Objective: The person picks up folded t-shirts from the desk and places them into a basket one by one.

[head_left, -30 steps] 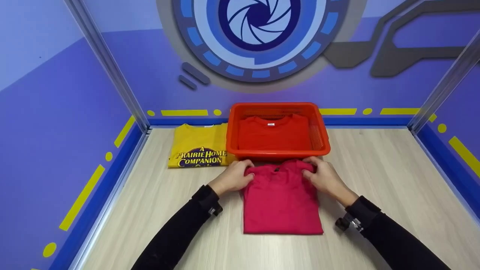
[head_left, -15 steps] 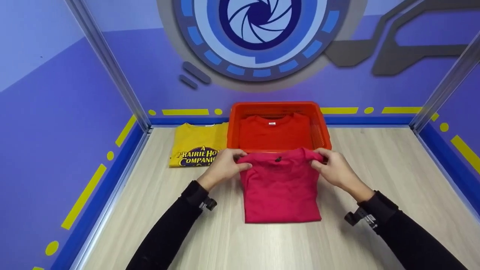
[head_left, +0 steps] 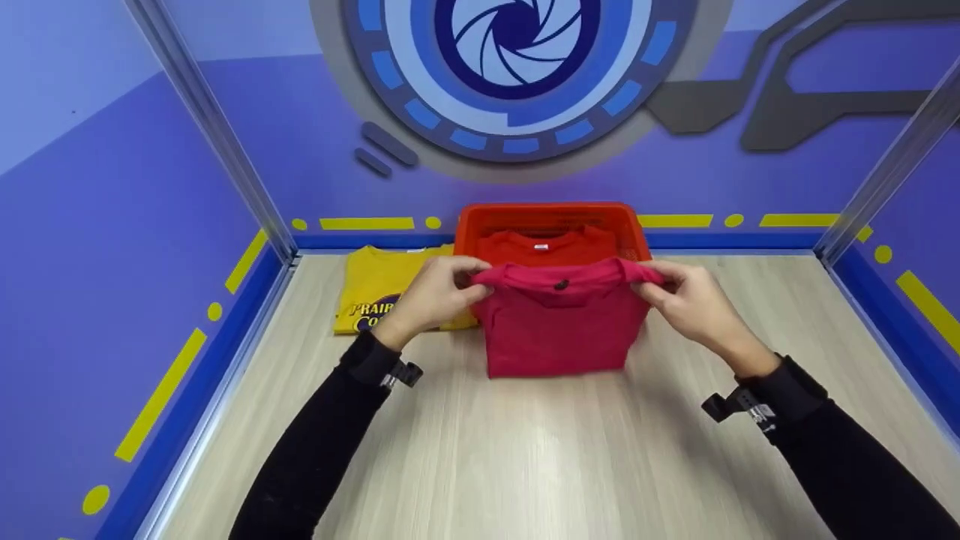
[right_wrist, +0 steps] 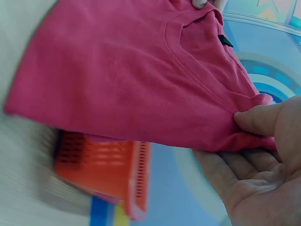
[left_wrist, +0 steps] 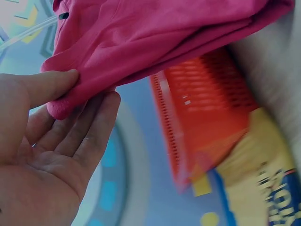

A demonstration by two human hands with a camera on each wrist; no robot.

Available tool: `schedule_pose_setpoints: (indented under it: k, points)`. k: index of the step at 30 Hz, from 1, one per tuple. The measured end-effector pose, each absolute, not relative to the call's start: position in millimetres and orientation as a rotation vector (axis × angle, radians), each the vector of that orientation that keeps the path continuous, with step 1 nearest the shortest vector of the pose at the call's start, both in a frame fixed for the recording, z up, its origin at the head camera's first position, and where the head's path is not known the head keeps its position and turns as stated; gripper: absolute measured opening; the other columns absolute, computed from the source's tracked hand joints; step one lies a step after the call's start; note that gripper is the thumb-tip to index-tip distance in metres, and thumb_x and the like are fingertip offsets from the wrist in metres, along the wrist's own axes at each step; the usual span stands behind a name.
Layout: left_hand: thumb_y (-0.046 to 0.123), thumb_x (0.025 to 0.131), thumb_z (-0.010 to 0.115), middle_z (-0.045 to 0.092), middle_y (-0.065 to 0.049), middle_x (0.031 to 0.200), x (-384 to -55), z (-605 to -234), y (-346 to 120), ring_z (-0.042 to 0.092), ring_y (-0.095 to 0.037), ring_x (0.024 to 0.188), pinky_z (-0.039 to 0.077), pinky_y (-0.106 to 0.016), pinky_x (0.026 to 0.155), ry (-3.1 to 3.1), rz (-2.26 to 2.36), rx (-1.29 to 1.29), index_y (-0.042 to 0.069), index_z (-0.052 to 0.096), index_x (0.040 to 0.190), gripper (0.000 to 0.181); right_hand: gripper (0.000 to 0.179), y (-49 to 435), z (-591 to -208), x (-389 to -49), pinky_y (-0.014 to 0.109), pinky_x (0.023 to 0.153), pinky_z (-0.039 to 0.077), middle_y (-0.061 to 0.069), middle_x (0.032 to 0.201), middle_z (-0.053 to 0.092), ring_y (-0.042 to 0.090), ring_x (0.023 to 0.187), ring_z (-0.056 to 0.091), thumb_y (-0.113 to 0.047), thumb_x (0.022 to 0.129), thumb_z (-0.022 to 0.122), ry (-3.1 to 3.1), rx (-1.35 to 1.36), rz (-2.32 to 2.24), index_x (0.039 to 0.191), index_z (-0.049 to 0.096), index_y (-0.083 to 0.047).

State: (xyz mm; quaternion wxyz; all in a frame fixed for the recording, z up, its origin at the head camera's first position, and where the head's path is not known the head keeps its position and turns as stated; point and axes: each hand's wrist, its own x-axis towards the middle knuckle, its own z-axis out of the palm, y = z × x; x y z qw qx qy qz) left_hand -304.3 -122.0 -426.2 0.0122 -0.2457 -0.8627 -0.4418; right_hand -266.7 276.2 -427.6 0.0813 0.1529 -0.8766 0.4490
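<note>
A folded pink T-shirt (head_left: 559, 330) hangs by its shoulders in front of the basket, its dark neck label showing at the collar. My left hand (head_left: 439, 292) pinches the left shoulder corner between thumb and fingers. At the opposite shoulder, my right hand (head_left: 694, 304) pinches the cloth the same way. In the right wrist view, the thumb of the right hand (right_wrist: 258, 165) lies over the cloth with the fingers beneath. Behind the shirt, a folded red T-shirt (head_left: 544, 251) lies in the orange-red plastic basket (head_left: 551, 210); the pink cloth hides the basket's front.
A folded yellow T-shirt (head_left: 375, 281) with dark printed lettering lies on the wooden table (head_left: 480, 457), left of the basket and partly behind my left hand. The blue patterned back wall (head_left: 420, 202) rises right behind the basket, with side walls left and right.
Both hands have lifted the pink T-shirt up off the table and moved it forward toward the basket. It now hangs more upright and covers the basket's front rim. The hands are slightly farther apart.
</note>
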Motion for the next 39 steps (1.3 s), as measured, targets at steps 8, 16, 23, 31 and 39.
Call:
schedule_pose_setpoints:
  k: [8, 16, 23, 31, 39]
  points:
    - [0.014, 0.103, 0.076, 0.080, -0.004, 0.107, -308, -382, -129, 0.073, -0.018, 0.086, 0.062, -0.030, 0.079, -2.587, -1.384, -0.871, 0.015, 0.083, 0.119, 0.018, 0.022, 276, -390, -267, 0.016, 0.062, 0.047, 0.008, 0.093, 0.078, 0.006, 0.069, 0.063, -0.011, 0.103, 0.077, -2.516, 0.489, 1.297, 0.124, 0.083, -0.009]
    - [0.019, 0.104, 0.076, 0.079, -0.004, 0.102, -352, -370, -125, 0.069, -0.020, 0.087, 0.057, -0.031, 0.079, -2.659, -1.365, -0.809, 0.019, 0.083, 0.118, 0.015, 0.020, 271, -370, -312, 0.019, 0.065, 0.047, 0.004, 0.089, 0.071, 0.011, 0.074, 0.058, -0.017, 0.103, 0.075, -2.623, 0.368, 1.215, 0.119, 0.083, -0.008]
    - [0.017, 0.107, 0.073, 0.079, -0.008, 0.109, -397, -387, -113, 0.068, -0.020, 0.094, 0.055, -0.030, 0.082, -2.810, -1.296, -0.651, 0.015, 0.082, 0.120, 0.016, 0.018, 266, -388, -367, 0.018, 0.065, 0.048, 0.005, 0.090, 0.073, 0.012, 0.077, 0.061, -0.016, 0.103, 0.073, -2.735, 0.321, 1.150, 0.113, 0.083, -0.005]
    - [0.013, 0.106, 0.071, 0.074, -0.009, 0.111, -430, -411, -95, 0.060, -0.022, 0.099, 0.048, -0.031, 0.084, -2.944, -1.116, -0.533, 0.010, 0.080, 0.116, 0.014, 0.026, 258, -420, -409, 0.021, 0.068, 0.048, 0.021, 0.108, 0.075, 0.022, 0.085, 0.064, -0.006, 0.105, 0.063, -2.820, 0.266, 1.025, 0.123, 0.079, 0.002]
    - [0.013, 0.107, 0.070, 0.076, -0.014, 0.134, -447, -434, -83, 0.069, -0.026, 0.117, 0.056, -0.039, 0.103, -3.081, -0.914, -0.424, 0.006, 0.078, 0.128, 0.024, 0.029, 242, -444, -426, 0.044, 0.089, 0.057, 0.031, 0.123, 0.075, 0.038, 0.104, 0.069, -0.006, 0.103, 0.060, -2.920, 0.265, 0.872, 0.123, 0.077, 0.006]
